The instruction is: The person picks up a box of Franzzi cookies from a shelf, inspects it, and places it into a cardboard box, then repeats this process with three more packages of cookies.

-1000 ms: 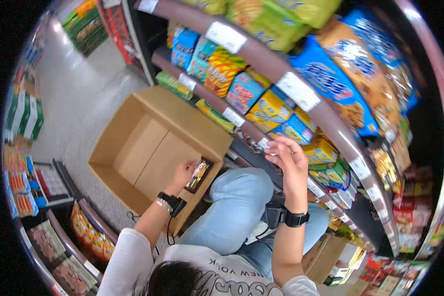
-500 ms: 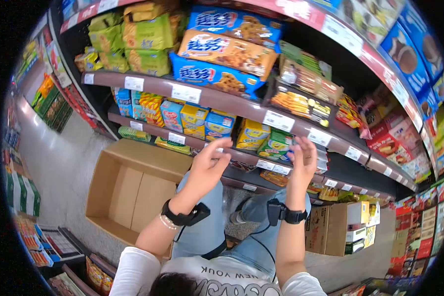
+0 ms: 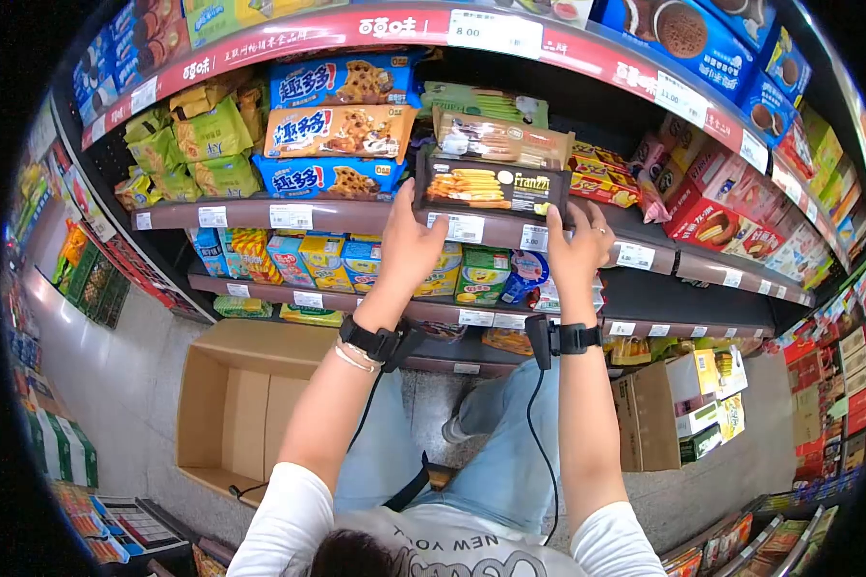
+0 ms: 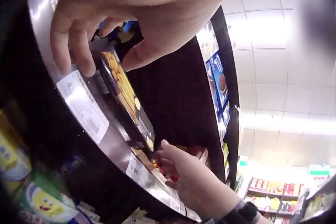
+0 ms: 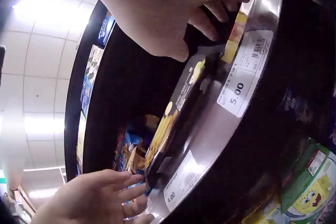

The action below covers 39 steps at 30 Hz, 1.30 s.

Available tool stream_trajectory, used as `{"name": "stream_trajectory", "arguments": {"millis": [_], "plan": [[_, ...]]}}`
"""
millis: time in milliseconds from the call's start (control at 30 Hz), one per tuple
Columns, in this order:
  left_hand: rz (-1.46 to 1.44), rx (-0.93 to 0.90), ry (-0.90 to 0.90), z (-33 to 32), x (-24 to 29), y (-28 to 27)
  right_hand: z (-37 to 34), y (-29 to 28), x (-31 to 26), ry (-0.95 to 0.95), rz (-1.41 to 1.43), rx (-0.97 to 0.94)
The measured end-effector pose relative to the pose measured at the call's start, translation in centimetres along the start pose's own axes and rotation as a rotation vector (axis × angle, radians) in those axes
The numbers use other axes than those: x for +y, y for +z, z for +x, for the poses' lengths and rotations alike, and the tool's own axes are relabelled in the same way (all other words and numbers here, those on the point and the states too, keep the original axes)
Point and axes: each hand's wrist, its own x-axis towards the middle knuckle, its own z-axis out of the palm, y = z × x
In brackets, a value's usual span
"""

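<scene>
So far left there's an open carton (image 3: 250, 341) on the floor, probably parked close so it's within reach of the shelf. Up on the shelf (image 3: 247, 215), green bags (image 3: 202, 144) sit beside 3 cookie packs (image 3: 337, 130) piled flat, which I guess saves width and keeps the logos facing out. Next is the left hand (image 3: 414, 245), fingers loosely spread at the left end of the black pack (image 3: 491, 186). That pack is at the shelf's front edge above 2 price tags, label out, with paler packs behind it. The right hand (image 3: 579, 248) brackets the other end, fingers relaxed and a bit apart; 1 hand per end looks like a way to keep a long pack level. Can't tell how firmly the fingertips press, since the wrist views are murky there. Past that are red boxes (image 3: 731, 207), plus another carton (image 3: 649, 413) on the floor below.
</scene>
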Motion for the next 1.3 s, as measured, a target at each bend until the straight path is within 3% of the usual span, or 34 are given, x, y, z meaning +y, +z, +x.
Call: {"name": "stream_trajectory", "arguments": {"millis": [233,400,533,633,733,800,867,933,1067,1167,1233,1300], "plan": [[-0.121,-0.045,0.0,-0.6,-0.1,-0.1,-0.9,-0.1,-0.7,0.088,0.384,-0.012],[-0.339,0.002,0.032,-2.4,0.8,-1.4,-3.0,-1.9,-2.8,0.251,1.182,-0.142],[-0.526,-0.183,-0.222,-6.6,2.0,-3.4,-6.4,-4.7,-5.1,0.208,1.434,-0.173],[-0.564,-0.352,-0.516,-9.7,1.7,-3.9,-9.5,-6.2,-6.6,0.235,1.401,-0.205],[-0.614,-0.452,-0.624,-11.4,1.5,-3.8,-12.7,-5.7,-7.3,0.21,1.219,-0.133],[-0.674,-0.506,-0.628,-11.9,1.2,-3.8,-13.6,-5.7,-7.5,0.036,1.044,-0.222],[-0.749,-0.55,-0.648,-12.5,0.1,-4.0,-14.6,-5.3,-8.0,0.014,1.026,-0.259],[-0.838,-0.582,-0.692,-12.6,-0.1,-4.7,-14.3,-4.9,-7.7,-0.315,0.776,-0.207],[-1.26,-0.448,-0.644,-13.6,1.5,-6.7,-15.3,-4.5,-7.3,-0.482,0.579,-0.267],[-1.076,-0.321,-0.649,-15.2,0.8,-7.2,-16.2,-4.0,-7.5,-0.6,0.507,-0.351],[-0.894,-0.225,-0.68,-14.9,0.9,-7.3,-16.1,-4.7,-8.2,-0.567,0.539,-0.459],[-0.984,-0.168,-0.737,-14.3,0.6,-8.0,-15.5,-5.3,-8.6,-0.53,0.598,-0.576]]}}
